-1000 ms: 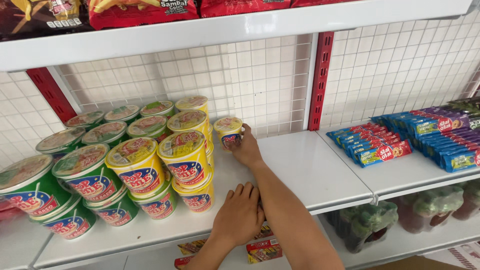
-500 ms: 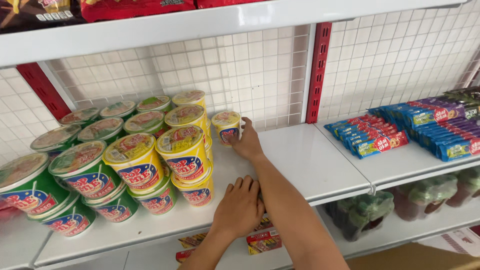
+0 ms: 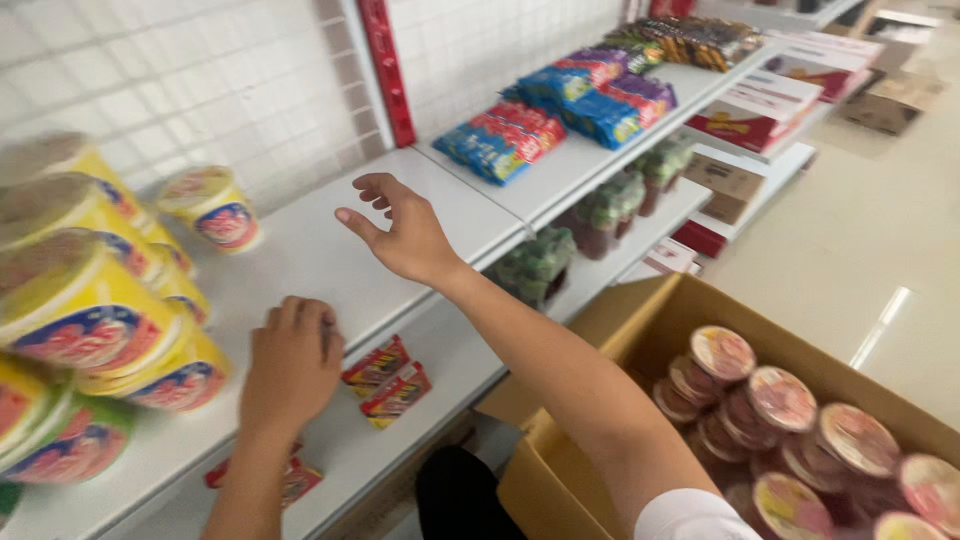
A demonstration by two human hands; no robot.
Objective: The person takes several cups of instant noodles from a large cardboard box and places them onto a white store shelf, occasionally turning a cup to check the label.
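My right hand (image 3: 400, 228) hovers open above the white shelf (image 3: 330, 250), fingers spread, holding nothing. A single yellow noodle cup (image 3: 212, 207) stands alone on the shelf to its left, apart from the hand. My left hand (image 3: 290, 362) rests on the shelf's front edge with its fingers curled over it. Stacked yellow noodle cups (image 3: 90, 310) fill the left of the shelf, with green ones (image 3: 60, 445) at the lower left.
An open cardboard box (image 3: 640, 330) at lower right holds several pink-lidded cups (image 3: 790, 400). Red sachets (image 3: 388, 378) lie on the shelf below. Blue and red packets (image 3: 560, 110) line the adjacent shelf, with jars (image 3: 610, 205) beneath. Tiled floor lies to the right.
My right hand has let go of the single yellow cup and pulled back to the right. The view has swung right and down, bringing the cardboard box into sight.
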